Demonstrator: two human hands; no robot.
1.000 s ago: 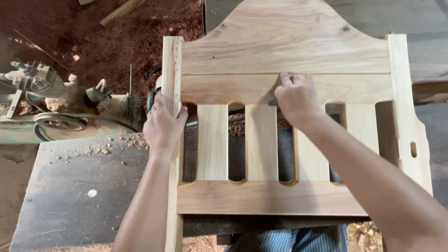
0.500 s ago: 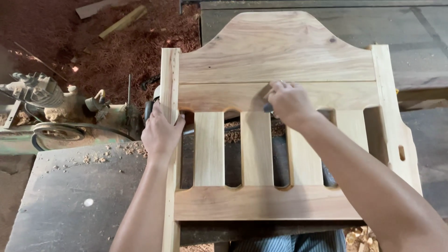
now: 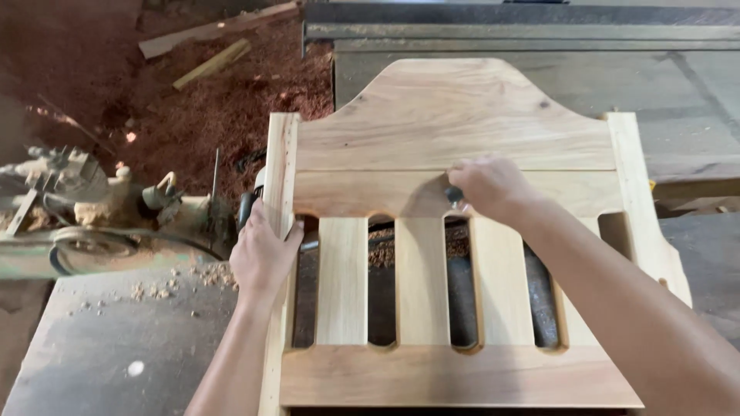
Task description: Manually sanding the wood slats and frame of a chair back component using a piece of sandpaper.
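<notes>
The floor (image 3: 193, 108) at the back left is covered with red-brown sawdust, and two wood offcuts (image 3: 212, 46) lie on it. A grey bench (image 3: 100, 347) takes the lower left, with small chips spread over it. Another grey table (image 3: 694, 100) stands behind on the right.

On top of these lies the frame (image 3: 455, 231), a pale wooden chair back. It has a wide curved top board, a cross rail under it, flat upright slats with dark gaps between them, a bottom rail, and a post on each side. It fills the middle of the view, with the curved top pointing away from the person.

At the left edge sits a dusty machine (image 3: 85, 216) with a belt and a wheel, near the left post but not touching it.

The left hand (image 3: 262, 258) is clamped around the left post, just under the cross rail. The right hand (image 3: 489, 189) rests on the cross rail, fingers closed on a small dark tool (image 3: 455, 196); most of the tool is hidden, so I cannot tell what kind it is. The two hands are well apart.
</notes>
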